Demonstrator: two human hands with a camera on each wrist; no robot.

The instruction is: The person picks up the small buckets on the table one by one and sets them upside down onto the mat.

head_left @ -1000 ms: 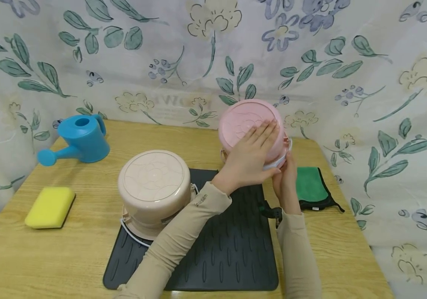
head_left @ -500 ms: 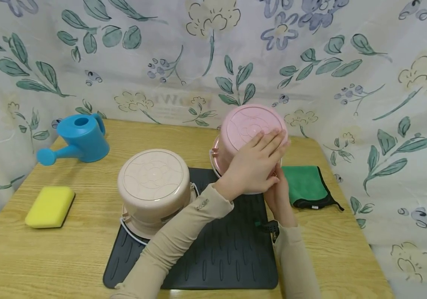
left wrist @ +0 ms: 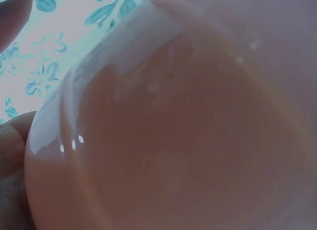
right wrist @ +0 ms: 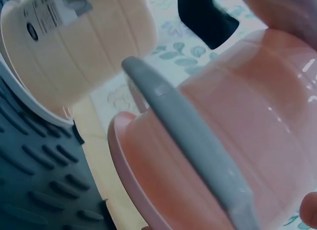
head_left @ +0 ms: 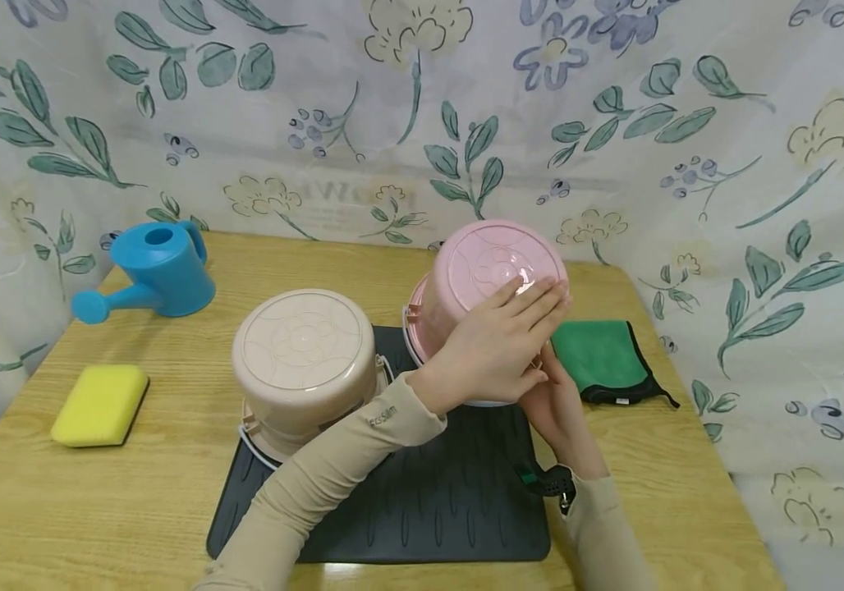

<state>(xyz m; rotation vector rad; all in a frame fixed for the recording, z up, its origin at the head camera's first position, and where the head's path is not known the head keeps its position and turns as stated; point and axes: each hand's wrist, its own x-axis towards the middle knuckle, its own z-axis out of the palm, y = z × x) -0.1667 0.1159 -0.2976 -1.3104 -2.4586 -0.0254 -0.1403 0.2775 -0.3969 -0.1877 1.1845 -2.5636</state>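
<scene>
A pink bucket is upside down and tilted over the back right of a black ribbed mat. My left hand lies across its base with the fingers straight. From the lower right, my right hand grips the bucket's side near the rim, its fingers partly hidden. The right wrist view shows the pink bucket's grey handle lying along its wall. In the left wrist view the glossy pink wall fills most of the picture. A beige bucket stands upside down on the mat's left part.
A blue watering can stands at the back left, with a yellow sponge nearer the front. A green cloth with black edging lies right of the mat. Behind the wooden table hangs a flowered curtain.
The pink bucket has come lower and nearer in both hands, turning so its rim shows on the left. My left fingers have slid toward the right edge of its base.
</scene>
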